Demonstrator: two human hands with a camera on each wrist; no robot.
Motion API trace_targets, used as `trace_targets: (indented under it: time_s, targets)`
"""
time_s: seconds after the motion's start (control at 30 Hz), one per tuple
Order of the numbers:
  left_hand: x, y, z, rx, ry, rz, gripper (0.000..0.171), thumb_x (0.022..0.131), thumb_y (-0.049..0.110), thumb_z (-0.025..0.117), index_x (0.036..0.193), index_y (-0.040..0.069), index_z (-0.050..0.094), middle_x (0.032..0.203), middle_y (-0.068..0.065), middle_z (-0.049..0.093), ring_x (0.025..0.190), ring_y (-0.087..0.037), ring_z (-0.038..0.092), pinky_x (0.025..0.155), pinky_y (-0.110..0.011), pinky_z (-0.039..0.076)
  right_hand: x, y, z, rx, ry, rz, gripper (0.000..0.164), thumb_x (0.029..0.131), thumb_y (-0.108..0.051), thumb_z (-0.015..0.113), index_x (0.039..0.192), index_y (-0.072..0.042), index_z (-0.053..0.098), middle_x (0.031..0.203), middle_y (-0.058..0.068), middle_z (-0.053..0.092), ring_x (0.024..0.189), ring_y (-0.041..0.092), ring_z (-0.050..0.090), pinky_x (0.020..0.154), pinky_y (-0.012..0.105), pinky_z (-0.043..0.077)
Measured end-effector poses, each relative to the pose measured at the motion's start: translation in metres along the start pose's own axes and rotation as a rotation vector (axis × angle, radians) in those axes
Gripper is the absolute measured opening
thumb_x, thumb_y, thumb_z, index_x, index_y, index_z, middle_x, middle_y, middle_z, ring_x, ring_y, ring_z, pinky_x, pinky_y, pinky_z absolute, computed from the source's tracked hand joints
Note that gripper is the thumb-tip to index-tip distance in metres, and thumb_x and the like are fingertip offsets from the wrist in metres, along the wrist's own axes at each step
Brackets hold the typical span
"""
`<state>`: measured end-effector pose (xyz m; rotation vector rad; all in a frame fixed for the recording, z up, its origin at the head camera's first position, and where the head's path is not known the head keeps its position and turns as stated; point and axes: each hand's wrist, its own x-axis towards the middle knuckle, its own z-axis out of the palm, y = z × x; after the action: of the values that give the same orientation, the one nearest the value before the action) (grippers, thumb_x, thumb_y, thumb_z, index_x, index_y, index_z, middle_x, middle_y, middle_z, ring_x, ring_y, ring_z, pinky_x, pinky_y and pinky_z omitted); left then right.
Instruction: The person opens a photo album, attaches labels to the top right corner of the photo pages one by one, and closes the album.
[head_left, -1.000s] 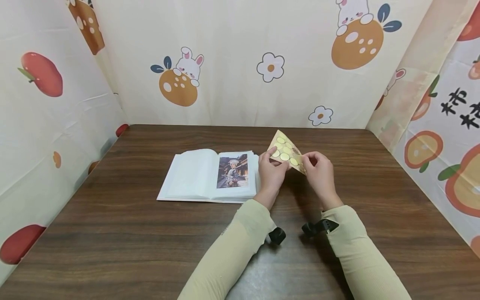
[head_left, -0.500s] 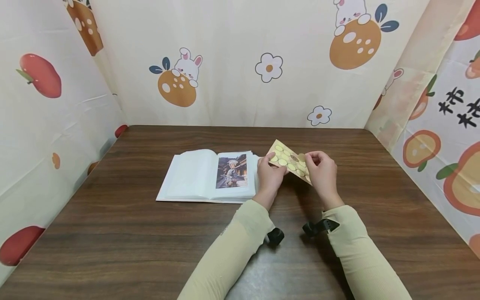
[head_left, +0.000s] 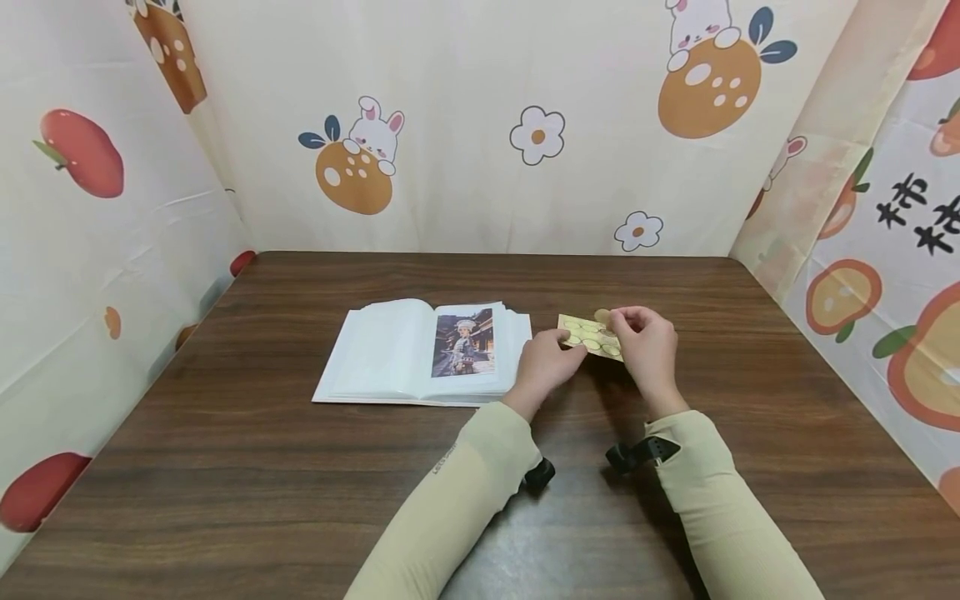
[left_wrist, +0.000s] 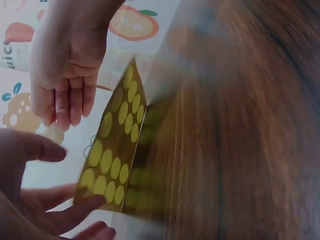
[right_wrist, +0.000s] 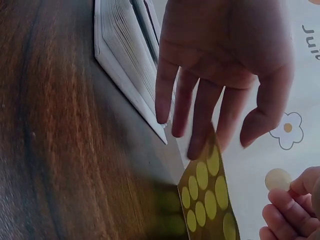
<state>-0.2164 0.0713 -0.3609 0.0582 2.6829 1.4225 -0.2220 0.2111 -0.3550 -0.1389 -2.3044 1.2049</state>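
Between thumb and forefinger my right hand [head_left: 648,354] pinches a pale gold round sticker [head_left: 602,317], clear of the sheet in the right wrist view. The gold sticker sheet [head_left: 589,340], with rows of round stickers, slants just beneath, low over the table. My left hand [head_left: 546,365] is at the sheet's left end. Its fingers [right_wrist: 200,142] are nearly straight and touch the sheet's corner in the right wrist view, while the thumb stands apart. In the left wrist view, a bare spot shows among the sheet's stickers [left_wrist: 116,171].
An open photo album [head_left: 382,354] lies left of the hands, with a photo [head_left: 463,343] of a person on its right page. The brown wooden table [head_left: 300,500] meets patterned curtains [head_left: 465,167] at the back and sides.
The round sticker has come off the sheet into my right hand's pinch. The sheet has tipped down and lowered toward the table, and my left hand's thumb has loosened from it.
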Motion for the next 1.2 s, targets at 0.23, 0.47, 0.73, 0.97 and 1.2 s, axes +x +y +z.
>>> trace_targets:
  time_s: [0.23, 0.47, 0.73, 0.97, 1.2]
  targets:
    - [-0.005, 0.000, -0.001, 0.305, -0.090, 0.076, 0.043, 0.085, 0.036, 0.057, 0.122, 0.015, 0.063, 0.116, 0.001, 0.063, 0.108, -0.024, 0.055, 0.082, -0.032, 0.046, 0.002, 0.005, 0.003, 0.134, -0.031, 0.115, 0.020, 0.087, -0.014, 0.063, 0.089, 0.005, 0.070, 0.079, 0.011, 0.069, 0.067, 0.007, 0.060, 0.058, 0.015, 0.042]
    - [-0.008, 0.002, -0.006, 0.300, -0.087, 0.147, 0.042, 0.084, 0.031, 0.060, 0.123, 0.016, 0.062, 0.119, -0.002, 0.061, 0.106, -0.021, 0.057, 0.080, -0.031, 0.046, 0.002, 0.007, 0.003, 0.259, -0.030, 0.238, 0.024, 0.084, -0.016, 0.066, 0.092, 0.007, 0.070, 0.064, -0.012, 0.065, 0.070, 0.009, 0.063, 0.065, 0.018, 0.045]
    - [-0.008, -0.005, -0.015, 0.166, -0.016, 0.250, 0.031, 0.083, 0.022, 0.061, 0.113, 0.015, 0.065, 0.093, 0.004, 0.067, 0.079, -0.009, 0.060, 0.066, -0.023, 0.045, 0.002, 0.008, 0.004, 0.311, -0.008, 0.320, 0.024, 0.080, -0.023, 0.073, 0.084, 0.001, 0.073, 0.060, -0.014, 0.063, 0.072, 0.011, 0.060, 0.067, 0.022, 0.042]
    - [-0.006, -0.011, -0.031, 0.068, 0.019, 0.281, 0.029, 0.081, 0.014, 0.059, 0.110, 0.012, 0.065, 0.080, 0.007, 0.062, 0.069, -0.008, 0.055, 0.061, -0.023, 0.043, 0.003, 0.006, 0.006, 0.350, 0.010, 0.338, 0.016, 0.075, -0.014, 0.078, 0.085, -0.003, 0.073, 0.063, -0.012, 0.062, 0.065, 0.007, 0.056, 0.059, 0.021, 0.046]
    - [-0.004, -0.021, -0.052, 0.100, 0.071, 0.249, 0.031, 0.078, 0.013, 0.061, 0.108, 0.012, 0.066, 0.082, 0.005, 0.064, 0.068, -0.010, 0.055, 0.059, -0.024, 0.042, 0.004, 0.004, 0.006, 0.455, 0.010, 0.420, 0.015, 0.074, -0.009, 0.078, 0.088, -0.005, 0.073, 0.067, -0.010, 0.065, 0.066, 0.006, 0.059, 0.065, 0.023, 0.048]
